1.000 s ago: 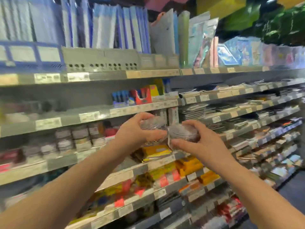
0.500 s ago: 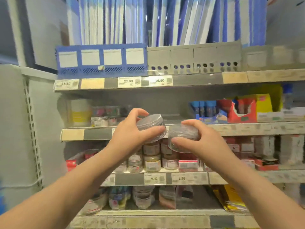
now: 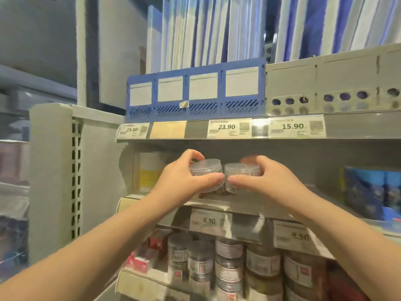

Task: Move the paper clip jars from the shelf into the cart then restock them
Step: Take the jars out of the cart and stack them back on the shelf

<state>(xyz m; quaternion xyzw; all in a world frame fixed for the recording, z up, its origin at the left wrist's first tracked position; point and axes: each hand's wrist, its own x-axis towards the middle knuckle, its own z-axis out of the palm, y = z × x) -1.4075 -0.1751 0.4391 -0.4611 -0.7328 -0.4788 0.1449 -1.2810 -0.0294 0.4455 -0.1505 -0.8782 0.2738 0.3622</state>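
Two small clear paper clip jars with clear lids are side by side at the middle shelf [image 3: 217, 202], just above its front edge. My left hand [image 3: 184, 179] is shut on the left jar [image 3: 206, 169]. My right hand [image 3: 267, 181] is shut on the right jar [image 3: 242, 170]. The two jars almost touch. Whether their bases rest on the shelf I cannot tell; my fingers hide the lower parts. One shelf down, several labelled jars [image 3: 230, 257] stand stacked in rows.
A white and yellow container [image 3: 149, 172] stands at the back left of the middle shelf. Blue boxes [image 3: 368, 190] sit at its right. Above are blue [image 3: 195, 92] and grey [image 3: 325, 83] file holders with folders. A grey upright panel [image 3: 54, 170] closes the shelves' left end.
The view swung left along the aisle, then moved closer. Both hands carried the jars up and forward to the middle shelf, and the jars have come upright, side by side.
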